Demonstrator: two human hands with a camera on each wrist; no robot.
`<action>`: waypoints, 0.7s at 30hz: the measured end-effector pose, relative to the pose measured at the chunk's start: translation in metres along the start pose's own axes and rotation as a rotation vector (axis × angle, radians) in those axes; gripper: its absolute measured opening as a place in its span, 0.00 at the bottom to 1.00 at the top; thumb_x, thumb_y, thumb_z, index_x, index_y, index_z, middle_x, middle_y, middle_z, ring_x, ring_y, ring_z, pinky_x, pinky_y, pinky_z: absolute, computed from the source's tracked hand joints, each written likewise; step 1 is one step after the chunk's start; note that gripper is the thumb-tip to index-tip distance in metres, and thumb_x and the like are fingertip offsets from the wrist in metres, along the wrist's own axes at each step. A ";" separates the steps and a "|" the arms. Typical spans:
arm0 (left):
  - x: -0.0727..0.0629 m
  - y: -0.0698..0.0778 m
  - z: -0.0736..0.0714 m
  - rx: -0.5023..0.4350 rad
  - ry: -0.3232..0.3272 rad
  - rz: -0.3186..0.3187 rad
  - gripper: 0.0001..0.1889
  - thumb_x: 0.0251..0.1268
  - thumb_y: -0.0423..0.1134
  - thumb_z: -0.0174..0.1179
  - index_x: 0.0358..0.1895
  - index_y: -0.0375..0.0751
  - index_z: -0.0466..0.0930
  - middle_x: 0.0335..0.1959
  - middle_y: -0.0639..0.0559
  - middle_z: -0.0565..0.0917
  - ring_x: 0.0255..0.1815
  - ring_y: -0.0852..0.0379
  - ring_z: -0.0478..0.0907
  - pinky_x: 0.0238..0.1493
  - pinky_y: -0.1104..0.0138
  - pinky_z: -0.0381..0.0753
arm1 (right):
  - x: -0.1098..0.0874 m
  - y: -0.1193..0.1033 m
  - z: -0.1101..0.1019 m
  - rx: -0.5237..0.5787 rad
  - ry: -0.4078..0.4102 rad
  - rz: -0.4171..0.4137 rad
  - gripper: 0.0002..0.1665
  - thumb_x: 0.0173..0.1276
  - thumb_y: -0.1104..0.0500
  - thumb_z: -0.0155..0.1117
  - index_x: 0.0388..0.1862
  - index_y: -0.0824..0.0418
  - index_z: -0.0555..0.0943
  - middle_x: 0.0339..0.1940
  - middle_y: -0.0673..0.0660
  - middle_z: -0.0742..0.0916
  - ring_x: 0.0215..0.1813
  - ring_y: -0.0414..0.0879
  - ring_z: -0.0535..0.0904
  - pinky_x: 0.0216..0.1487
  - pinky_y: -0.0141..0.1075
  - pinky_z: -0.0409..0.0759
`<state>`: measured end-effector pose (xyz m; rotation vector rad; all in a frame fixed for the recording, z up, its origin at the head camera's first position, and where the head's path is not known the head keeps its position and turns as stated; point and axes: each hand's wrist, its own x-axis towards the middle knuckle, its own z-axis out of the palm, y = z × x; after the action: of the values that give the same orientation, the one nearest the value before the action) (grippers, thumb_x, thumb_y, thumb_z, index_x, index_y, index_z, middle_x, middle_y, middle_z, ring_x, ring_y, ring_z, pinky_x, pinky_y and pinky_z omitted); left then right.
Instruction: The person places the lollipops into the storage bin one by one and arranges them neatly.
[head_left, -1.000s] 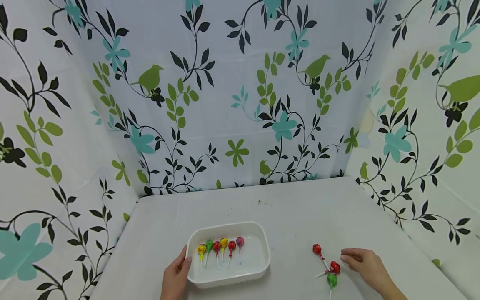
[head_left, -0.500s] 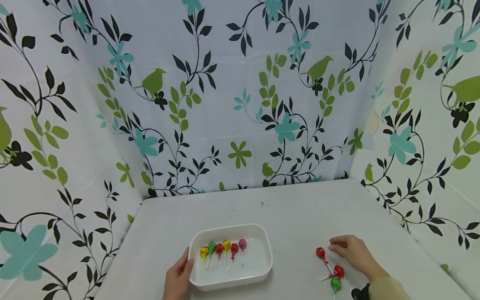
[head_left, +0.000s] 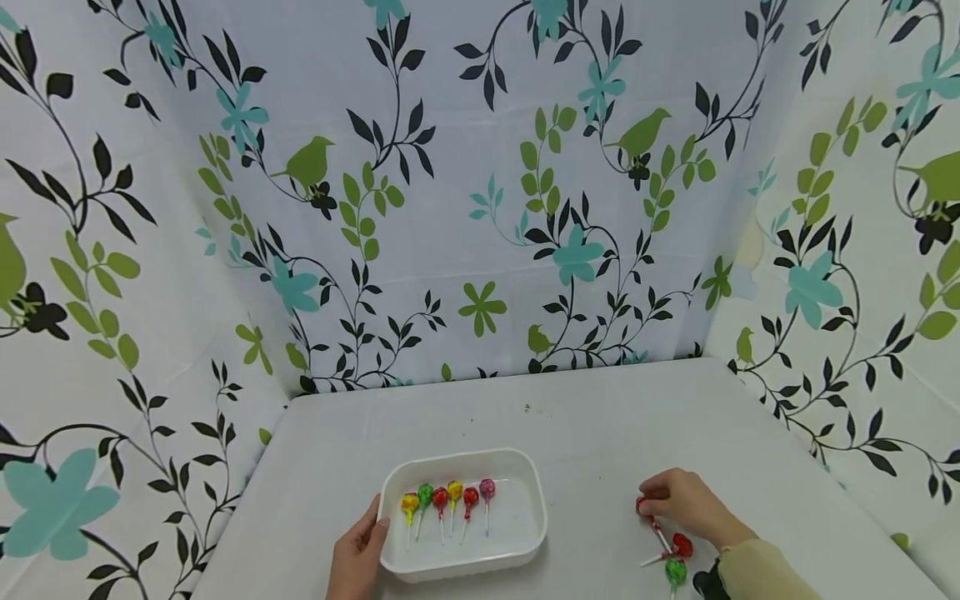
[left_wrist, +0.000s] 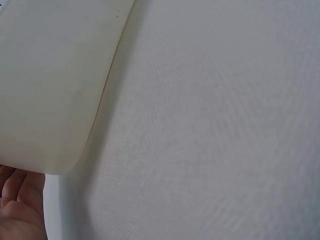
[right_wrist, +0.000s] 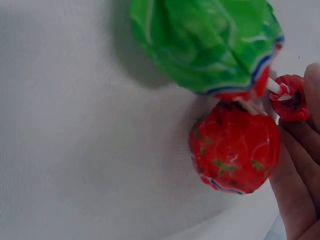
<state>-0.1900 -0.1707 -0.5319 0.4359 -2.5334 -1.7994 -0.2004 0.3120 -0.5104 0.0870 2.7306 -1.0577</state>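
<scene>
My left hand (head_left: 357,552) grips the left side of a white plastic tray (head_left: 517,546), thumb at the rim. In the tray several wrapped lollipops lie in a row, among them a yellow lollipop (head_left: 409,502) and a purple-pink lollipop (head_left: 487,487). On the right, my right hand (head_left: 688,505) pinches the head of a red lollipop (head_left: 640,506), partly covered by the fingers. Just below that hand are a second red lollipop (head_left: 682,546) and a green lollipop (head_left: 676,572). The right wrist view shows the green lollipop (right_wrist: 210,45) and red lollipop (right_wrist: 237,150) close up.
A white-covered table (head_left: 585,433) bears everything. Patterned cloth (head_left: 480,208) with leaves, birds and flowers hangs behind it and at both sides. Table surface lies between the tray and the loose lollipops.
My right hand has moved left from beside the loose lollipops onto the head of the farthest red one. My left hand keeps hold of the tray. The head view has shifted slightly.
</scene>
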 end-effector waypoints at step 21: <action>-0.004 0.002 -0.001 0.018 0.005 0.036 0.26 0.80 0.39 0.53 0.75 0.32 0.63 0.74 0.35 0.67 0.74 0.33 0.67 0.60 0.59 0.84 | -0.006 -0.003 -0.016 -0.066 0.055 -0.064 0.15 0.63 0.58 0.75 0.46 0.64 0.89 0.40 0.52 0.92 0.41 0.43 0.86 0.44 0.44 0.91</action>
<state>-0.1869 -0.1699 -0.5291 0.3922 -2.5388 -1.7632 -0.1974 0.3207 -0.4950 0.0182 2.8327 -0.9954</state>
